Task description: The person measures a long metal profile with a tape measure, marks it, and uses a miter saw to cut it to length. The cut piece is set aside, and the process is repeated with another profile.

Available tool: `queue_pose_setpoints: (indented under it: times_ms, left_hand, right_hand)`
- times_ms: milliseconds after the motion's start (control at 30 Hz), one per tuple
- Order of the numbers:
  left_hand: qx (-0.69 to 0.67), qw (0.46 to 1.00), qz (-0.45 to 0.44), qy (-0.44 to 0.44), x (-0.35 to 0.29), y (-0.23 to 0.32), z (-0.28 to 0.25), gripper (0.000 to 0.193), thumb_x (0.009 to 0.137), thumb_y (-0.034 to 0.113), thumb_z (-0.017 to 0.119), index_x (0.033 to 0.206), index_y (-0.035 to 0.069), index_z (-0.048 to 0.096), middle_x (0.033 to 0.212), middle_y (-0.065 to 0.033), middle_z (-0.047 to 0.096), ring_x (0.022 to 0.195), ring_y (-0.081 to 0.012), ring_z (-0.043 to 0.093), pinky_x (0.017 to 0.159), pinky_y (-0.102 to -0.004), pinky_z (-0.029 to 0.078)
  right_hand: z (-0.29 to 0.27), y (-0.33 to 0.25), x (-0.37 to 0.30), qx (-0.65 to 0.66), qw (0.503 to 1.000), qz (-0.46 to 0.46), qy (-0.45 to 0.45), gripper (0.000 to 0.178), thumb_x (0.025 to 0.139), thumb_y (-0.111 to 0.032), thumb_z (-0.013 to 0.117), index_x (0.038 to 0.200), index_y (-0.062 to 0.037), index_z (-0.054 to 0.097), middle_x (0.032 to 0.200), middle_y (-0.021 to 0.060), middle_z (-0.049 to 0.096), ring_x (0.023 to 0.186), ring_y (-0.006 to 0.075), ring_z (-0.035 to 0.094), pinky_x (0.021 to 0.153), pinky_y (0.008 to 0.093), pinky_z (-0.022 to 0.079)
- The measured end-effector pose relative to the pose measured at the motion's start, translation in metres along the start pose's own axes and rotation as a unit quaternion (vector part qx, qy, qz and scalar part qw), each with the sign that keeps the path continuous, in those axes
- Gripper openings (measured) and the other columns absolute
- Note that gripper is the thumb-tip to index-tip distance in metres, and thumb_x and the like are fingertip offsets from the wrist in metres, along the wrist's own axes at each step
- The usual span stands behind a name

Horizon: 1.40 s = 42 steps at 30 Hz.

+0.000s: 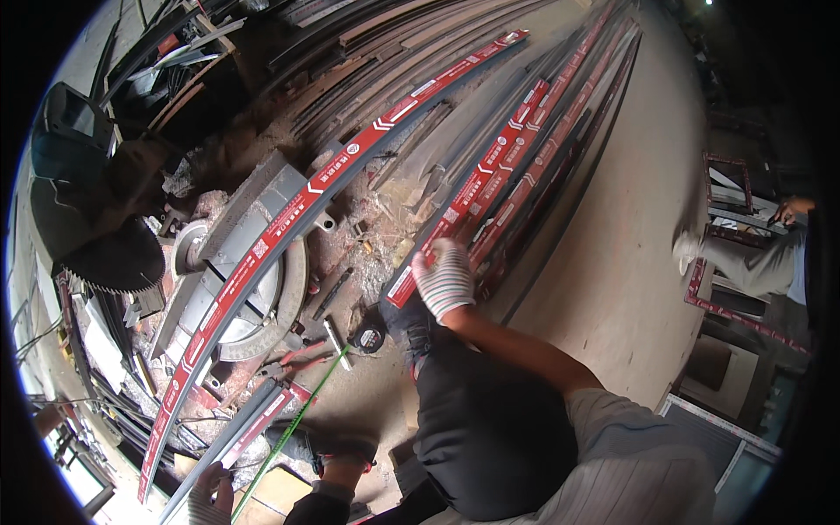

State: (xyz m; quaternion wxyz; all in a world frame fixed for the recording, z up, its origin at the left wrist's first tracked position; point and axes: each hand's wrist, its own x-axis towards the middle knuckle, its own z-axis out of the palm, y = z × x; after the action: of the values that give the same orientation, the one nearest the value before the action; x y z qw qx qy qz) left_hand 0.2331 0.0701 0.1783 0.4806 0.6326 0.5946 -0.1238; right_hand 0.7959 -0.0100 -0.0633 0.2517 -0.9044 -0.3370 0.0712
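Note:
My right hand (446, 282), in a white striped glove, is closed round the near end of a long profile covered with red film (487, 175). More red-filmed profiles lie beside it. At the lower left edge, my left hand (211, 495) shows partly, gloved with bare fingertips. Its fingers are curled next to a grey profile (241, 424) and a green tape (293, 425); what they hold is hidden. The tape runs near a black tape measure (368, 338). Another red-filmed profile (293, 213) lies across the base of a mitre saw (297, 284).
The toothed saw blade (122, 258) stands raised at the left. Red-handled pliers (297, 357) and shavings lie round the saw. Long strips (394, 44) are stacked behind. At the right, another person's leg (748, 260) is near red-edged frames (748, 317).

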Motion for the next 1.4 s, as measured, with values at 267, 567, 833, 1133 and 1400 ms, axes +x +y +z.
queue_pose_setpoints:
  times_ms: [267,567,833,1133,1400]
  left_hand:
    - [-0.065,0.997,-0.031,0.017,0.001,0.029,0.006,0.038,0.101,0.017,0.062,0.134,-0.001,0.058,0.109,-0.0061,0.066,0.096,-0.0135,0.058,0.087,-0.0299,0.048]
    - [-0.008,1.000,-0.015,-0.014,0.007,0.005,0.002,0.042,0.105,0.020,0.061,0.141,0.000,0.056,0.126,-0.0095,0.067,0.110,-0.0159,0.062,0.090,-0.0300,0.054]
    - [0.010,1.000,-0.007,-0.011,0.005,0.015,0.002,0.040,0.104,0.017,0.061,0.141,0.001,0.057,0.123,-0.0093,0.067,0.109,-0.0161,0.061,0.091,-0.0300,0.053]
    - [0.013,1.000,0.021,-0.012,0.010,-0.009,0.002,0.042,0.104,0.016,0.062,0.143,0.002,0.056,0.126,-0.0089,0.066,0.112,-0.0159,0.061,0.090,-0.0290,0.054]
    - [-0.038,0.999,-0.024,-0.015,0.011,0.002,0.003,0.041,0.104,0.017,0.063,0.142,0.005,0.057,0.125,-0.0058,0.067,0.109,-0.0130,0.061,0.086,-0.0281,0.055]
  right_hand:
    - [0.017,0.044,-0.015,0.177,0.955,0.191,-0.143,0.045,0.093,-0.040,0.068,0.082,0.0033,0.067,0.076,0.0182,0.071,0.076,0.0324,0.070,0.076,0.0404,0.055]
    - [0.029,0.021,-0.034,0.419,0.709,0.468,-0.321,0.063,0.094,-0.057,0.069,0.122,-0.0009,0.061,0.104,0.0109,0.070,0.088,0.0212,0.071,0.075,0.0372,0.062]
    - [0.025,-0.022,0.007,0.481,0.785,0.331,-0.206,0.028,0.099,-0.031,0.070,0.085,-0.0083,0.060,0.066,-0.0001,0.059,0.051,0.0101,0.051,0.047,0.0282,0.041]
    - [0.037,0.010,0.050,0.451,0.792,0.384,-0.146,0.035,0.096,-0.039,0.072,0.091,-0.0078,0.058,0.075,0.0055,0.064,0.060,0.0145,0.061,0.053,0.0298,0.052]
    - [0.046,0.000,0.081,0.403,0.773,0.461,-0.167,0.055,0.086,-0.040,0.083,0.126,-0.0085,0.061,0.119,0.0082,0.068,0.102,0.0258,0.068,0.090,0.0540,0.057]
